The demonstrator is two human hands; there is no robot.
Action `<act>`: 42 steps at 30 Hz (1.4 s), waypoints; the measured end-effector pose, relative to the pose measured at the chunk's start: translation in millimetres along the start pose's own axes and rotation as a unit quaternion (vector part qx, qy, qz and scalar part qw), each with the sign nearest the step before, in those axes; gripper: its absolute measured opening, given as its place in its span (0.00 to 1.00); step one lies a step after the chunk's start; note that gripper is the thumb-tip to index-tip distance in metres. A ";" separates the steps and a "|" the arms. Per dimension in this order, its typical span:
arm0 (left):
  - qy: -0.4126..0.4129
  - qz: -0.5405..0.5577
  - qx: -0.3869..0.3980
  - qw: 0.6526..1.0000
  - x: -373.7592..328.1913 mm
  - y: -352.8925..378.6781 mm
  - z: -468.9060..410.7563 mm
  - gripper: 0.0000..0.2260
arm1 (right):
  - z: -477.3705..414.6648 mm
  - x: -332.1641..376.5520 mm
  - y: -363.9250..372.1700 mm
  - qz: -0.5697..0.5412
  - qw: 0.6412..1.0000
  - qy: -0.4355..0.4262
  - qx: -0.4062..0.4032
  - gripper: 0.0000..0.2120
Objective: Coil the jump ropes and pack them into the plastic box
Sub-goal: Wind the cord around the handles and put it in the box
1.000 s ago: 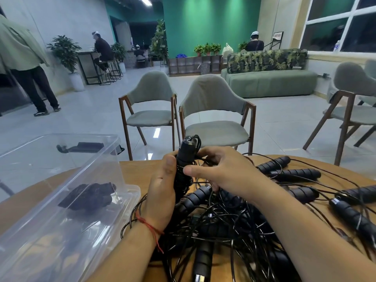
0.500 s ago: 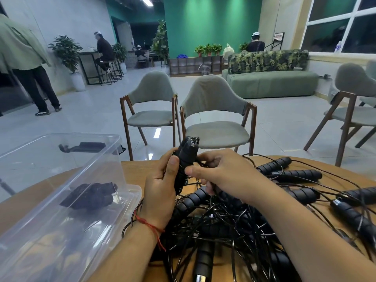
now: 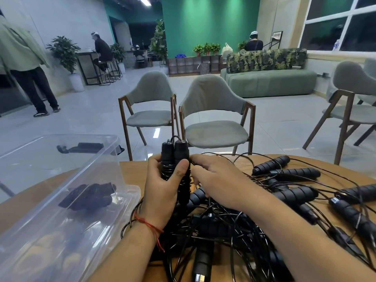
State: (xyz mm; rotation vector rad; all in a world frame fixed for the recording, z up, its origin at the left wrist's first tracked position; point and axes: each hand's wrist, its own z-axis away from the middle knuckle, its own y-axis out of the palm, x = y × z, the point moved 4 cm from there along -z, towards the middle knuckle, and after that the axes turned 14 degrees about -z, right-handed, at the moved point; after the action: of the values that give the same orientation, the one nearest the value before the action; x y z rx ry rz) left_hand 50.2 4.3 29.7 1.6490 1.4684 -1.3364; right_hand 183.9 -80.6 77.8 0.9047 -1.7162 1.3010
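My left hand [image 3: 162,192] grips two black jump-rope handles [image 3: 176,159] held upright side by side, their cord wound round them below the caps. My right hand [image 3: 219,182] lies just right of the handles, its fingertips pinching the thin black cord against them. Under both hands a tangled heap of black jump ropes [image 3: 223,237] covers the wooden table [image 3: 132,171]. More ribbed handles [image 3: 293,195] lie spread to the right. A clear plastic box [image 3: 67,200] stands at the left, holding one coiled black jump rope [image 3: 89,197].
Two grey chairs with wooden frames [image 3: 213,119] stand just beyond the table's far edge, a third chair [image 3: 352,106] at the right. A person [image 3: 24,64] stands far left on the tiled floor. A green sofa [image 3: 268,78] sits at the back.
The handle pair has turned so both caps now show side by side. My right hand slid down beside the handles, drawing the cord round them.
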 end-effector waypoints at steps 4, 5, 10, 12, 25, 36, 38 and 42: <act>0.025 -0.018 0.011 0.999 -2.9 -1.2 0.5 0.16 | 1.4 2.9 5.9 0.045 0.998 -0.035 -0.014 0.07; 0.039 -0.037 0.006 0.999 -3.8 -1.6 0.2 0.14 | 1.8 3.3 6.5 0.061 0.997 -0.037 -0.016 0.05; 0.068 -0.080 -0.042 0.994 -5.2 -1.0 0.4 0.18 | 0.2 3.9 10.5 0.097 0.993 -0.056 -0.037 0.08; 0.071 -0.080 -0.068 0.992 -5.0 -1.3 0.6 0.21 | 0.9 5.8 12.3 0.131 0.987 -0.071 -0.066 0.15; -0.101 0.017 -0.102 0.990 -24.1 -9.5 -5.9 0.17 | 17.5 20.8 53.9 0.182 0.954 -0.211 -0.112 0.26; -0.047 0.318 0.122 0.939 -62.3 8.0 -0.5 0.23 | 8.3 10.0 15.9 0.106 0.958 -0.170 -0.204 0.33; -0.024 0.307 0.161 0.938 -67.4 11.9 3.5 0.22 | 7.4 10.1 0.7 0.070 0.948 -0.170 -0.260 0.28; -0.006 0.295 0.185 0.937 -68.2 7.8 1.5 0.22 | 6.3 15.4 -34.7 -0.111 0.945 -0.179 -0.250 0.15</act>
State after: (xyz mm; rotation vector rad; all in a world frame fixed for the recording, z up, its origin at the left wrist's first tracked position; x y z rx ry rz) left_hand 63.5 -26.0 89.8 2.0889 0.6318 -1.3014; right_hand 206.7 -95.6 104.9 1.0271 -2.0223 0.5272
